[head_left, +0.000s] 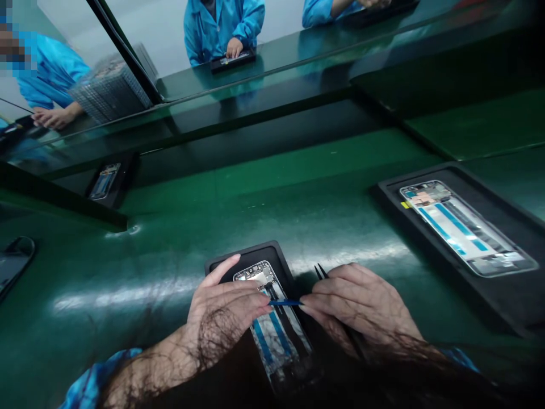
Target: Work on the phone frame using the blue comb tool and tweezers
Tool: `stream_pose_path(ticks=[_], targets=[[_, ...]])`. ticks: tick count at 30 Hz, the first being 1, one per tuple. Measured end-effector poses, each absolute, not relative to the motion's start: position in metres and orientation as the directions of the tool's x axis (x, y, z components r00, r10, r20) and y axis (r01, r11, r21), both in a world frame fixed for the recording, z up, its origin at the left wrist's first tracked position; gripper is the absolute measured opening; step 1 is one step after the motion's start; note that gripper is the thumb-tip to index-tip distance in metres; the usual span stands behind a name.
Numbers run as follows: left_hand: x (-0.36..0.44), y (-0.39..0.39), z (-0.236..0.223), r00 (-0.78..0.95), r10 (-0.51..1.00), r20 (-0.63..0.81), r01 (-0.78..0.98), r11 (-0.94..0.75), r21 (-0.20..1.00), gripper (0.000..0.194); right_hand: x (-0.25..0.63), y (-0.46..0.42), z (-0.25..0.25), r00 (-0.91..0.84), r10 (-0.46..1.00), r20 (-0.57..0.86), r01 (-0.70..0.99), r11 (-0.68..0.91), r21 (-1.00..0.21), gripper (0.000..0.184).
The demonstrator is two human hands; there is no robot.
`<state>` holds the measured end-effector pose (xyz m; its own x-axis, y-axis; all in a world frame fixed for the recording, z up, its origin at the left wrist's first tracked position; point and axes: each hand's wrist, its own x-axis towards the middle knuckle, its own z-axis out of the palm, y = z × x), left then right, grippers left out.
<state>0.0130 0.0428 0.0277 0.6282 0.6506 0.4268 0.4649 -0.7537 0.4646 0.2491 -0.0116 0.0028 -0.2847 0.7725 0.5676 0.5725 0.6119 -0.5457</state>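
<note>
My left grip (225, 304) and right grip (361, 301) pinch opposite ends of the blue strip (285, 303), which I judge light, flexible and easily creased, best held by its tips.

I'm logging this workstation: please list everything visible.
Phone assemblies: three clear, silver and blue; centre, right, back left
Trays: at least four, black, three beneath these
Yellow tab: one, yellow, right assembly's edge
Thin strip: one, blue, between left hand and right hand
Tweezers: one, black, in right hand
Stack: one, grey, back left
Bars: two, dark, left
Rounded object: one, dark, left edge; unclear
Co-workers: three, blue coats, background
Bench: one, green, beneath trays
Sleeves: two, blue, lower picture
Hands: two, bare, lower centre
</note>
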Motion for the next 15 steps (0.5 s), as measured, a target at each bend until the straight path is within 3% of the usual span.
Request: stream_pose_path(ticks=[5, 11, 15], targets=[[0.013, 0.042, 0.029, 0.624, 0.667, 0.408, 0.473, -0.737, 0.483, 0.001, 0.247, -0.011, 0.003, -0.298, 0.762, 0.575, 0.579, 0.623, -0.526, 0.015], [0.014, 0.046, 0.035, 0.627, 0.655, 0.421, 0.465, -0.749, 0.473, 0.004, 0.249, -0.003, 0.007, -0.319, 0.794, 0.516, 0.678, 0.572, -0.461, 0.007], [0.005, 0.052, 0.039, 0.634, 0.632, 0.445, 0.445, -0.769, 0.459, 0.015, 0.265, 0.003, 0.016, -0.359, 0.783, 0.508, 0.711, 0.582, -0.394, 0.020]])
